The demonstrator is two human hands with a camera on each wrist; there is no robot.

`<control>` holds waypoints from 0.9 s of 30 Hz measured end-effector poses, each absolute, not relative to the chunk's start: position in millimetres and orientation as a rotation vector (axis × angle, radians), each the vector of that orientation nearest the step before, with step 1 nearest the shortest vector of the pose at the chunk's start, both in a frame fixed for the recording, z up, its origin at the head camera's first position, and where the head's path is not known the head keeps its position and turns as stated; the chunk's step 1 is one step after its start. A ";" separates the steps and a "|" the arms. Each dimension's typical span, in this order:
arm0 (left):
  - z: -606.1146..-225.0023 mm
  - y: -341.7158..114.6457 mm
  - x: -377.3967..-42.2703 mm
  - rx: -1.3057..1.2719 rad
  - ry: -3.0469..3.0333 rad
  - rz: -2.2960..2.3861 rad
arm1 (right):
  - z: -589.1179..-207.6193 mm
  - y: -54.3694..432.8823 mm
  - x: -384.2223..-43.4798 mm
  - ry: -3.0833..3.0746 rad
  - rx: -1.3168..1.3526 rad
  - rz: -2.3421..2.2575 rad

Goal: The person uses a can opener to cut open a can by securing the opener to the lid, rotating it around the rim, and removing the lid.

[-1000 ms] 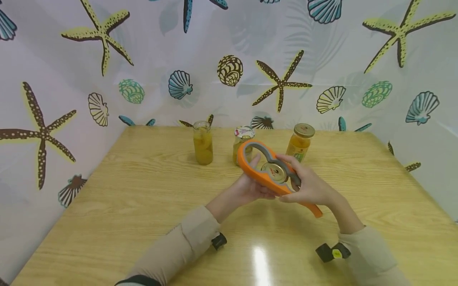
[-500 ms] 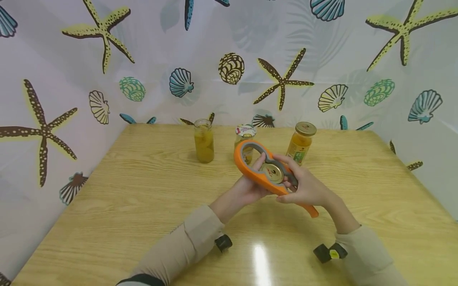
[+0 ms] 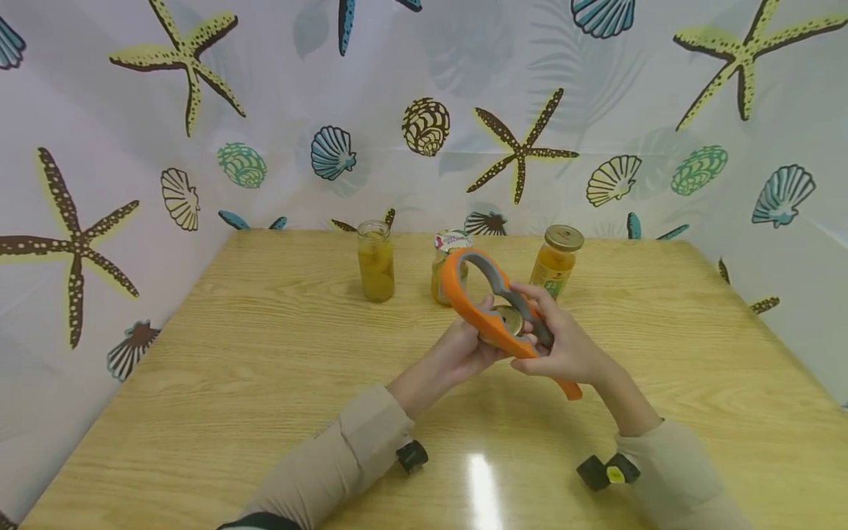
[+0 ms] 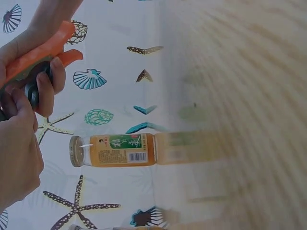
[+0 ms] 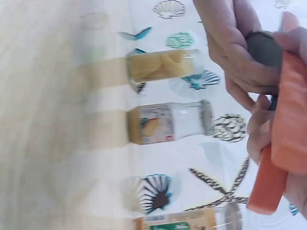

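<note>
My right hand [image 3: 571, 347] grips the handles of an orange and grey jar opener [image 3: 472, 311] above the table, its rounded end pointing up and left. A round gold lid [image 3: 510, 319] sits at the smaller opening between the opener's arms, tilted. From below and the left, my left hand [image 3: 464, 352] holds this lid, its fingers curled beneath and partly hidden by the opener. In the left wrist view the opener's orange handles [image 4: 41, 55] show beyond my left hand. Fingers of both hands overlap around the opener in the right wrist view.
Behind the hands, a lidless glass jar [image 3: 377, 266] of yellow fruit stands at left. A jar with a patterned white lid [image 3: 453, 241] is partly hidden by the opener. To the right stands a gold-lidded jar [image 3: 555, 261]. A shell-print cloth [image 3: 371, 96] backs the wooden table [image 3: 265, 346].
The lid has tipped, its printed top turning from the camera, and the left thumb has come onto it. The opener tilts more upright. The jars on the table stay put.
</note>
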State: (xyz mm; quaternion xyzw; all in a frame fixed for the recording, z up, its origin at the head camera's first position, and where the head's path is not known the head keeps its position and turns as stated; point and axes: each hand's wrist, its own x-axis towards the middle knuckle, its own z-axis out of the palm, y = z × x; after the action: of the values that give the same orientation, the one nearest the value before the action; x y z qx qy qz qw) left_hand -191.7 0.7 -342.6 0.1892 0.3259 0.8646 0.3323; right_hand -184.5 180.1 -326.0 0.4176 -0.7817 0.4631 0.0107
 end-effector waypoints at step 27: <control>-353.7 -33.4 -210.9 0.726 2.592 1.510 | -312.4 177.2 -175.1 -2.267 1.331 1.406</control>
State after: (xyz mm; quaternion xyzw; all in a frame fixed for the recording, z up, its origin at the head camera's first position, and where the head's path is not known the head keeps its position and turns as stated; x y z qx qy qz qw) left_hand -210.9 -33.4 -353.7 0.2352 0.8395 0.4891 0.0278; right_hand -175.1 177.2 -312.4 0.4451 -0.7580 0.4701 0.0798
